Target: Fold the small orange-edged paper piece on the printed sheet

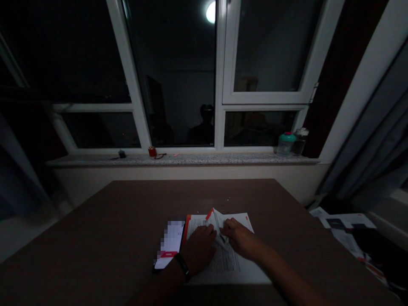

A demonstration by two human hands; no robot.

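A printed paper sheet [219, 219] with an orange edge is bunched up between my two hands. My left hand [199, 248], a dark band at its wrist, has its fingers closed on the left side of the sheet. From the right, my right hand [237, 236] pinches the same sheet. Beneath lies more white printed paper [247, 272], flat on the table, with an orange strip down its left edge. A phone [172, 238] with a lit, partly blurred screen lies just left of the paper, beside my left forearm.
The brown table [127, 221] reaches toward a stone windowsill [197, 159]. On the sill stand a red container [152, 151], a small dark object [122, 154] and a teal-lidded jar [286, 143] beside another clear container [300, 140]. Loose papers [346, 223] lie beyond the table's right edge.
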